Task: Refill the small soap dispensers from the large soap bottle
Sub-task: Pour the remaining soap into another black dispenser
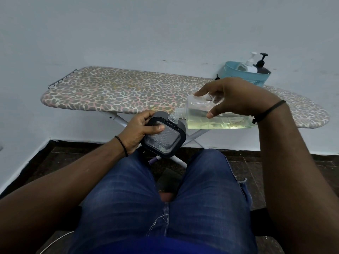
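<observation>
My left hand point(139, 129) grips a small soap dispenser point(165, 136), black-framed with a clear textured face, tilted over my lap. Its open neck points up and to the right. My right hand point(234, 96) holds the large clear soap bottle point(216, 118) on its side, half full of pale yellow liquid. The big bottle's threaded mouth touches the dispenser's neck. Both caps are off and not seen in my hands.
An ironing board point(128, 88) with a spotted cover stands in front of me against a white wall. At its right end sits a blue basket point(247, 74) with a white pump dispenser point(250, 62) and a black pump dispenser point(261, 64). My knees in jeans fill the foreground.
</observation>
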